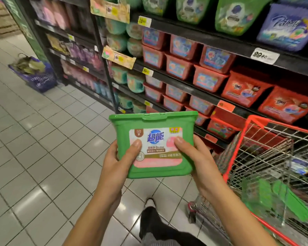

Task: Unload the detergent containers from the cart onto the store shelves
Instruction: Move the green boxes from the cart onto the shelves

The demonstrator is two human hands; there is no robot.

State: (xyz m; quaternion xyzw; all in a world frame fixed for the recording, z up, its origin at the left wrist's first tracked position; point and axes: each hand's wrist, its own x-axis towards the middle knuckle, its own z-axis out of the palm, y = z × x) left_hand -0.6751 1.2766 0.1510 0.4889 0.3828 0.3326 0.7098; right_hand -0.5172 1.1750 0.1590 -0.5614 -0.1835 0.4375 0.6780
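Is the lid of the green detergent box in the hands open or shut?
Shut. The green detergent box has its lid lying flush along the top rim, with no gap showing.

Seen from above: two bare forearms (pixel 100 210), the left hand (pixel 114 162) and right hand (pixel 194 157) with short, plain nails. Between them, lower in the scene, are black trousers (pixel 155 221) over a pale shoe (pixel 149 203). A grey ribbed hem (pixel 158 241) (garment unclear) shows at the near edge.
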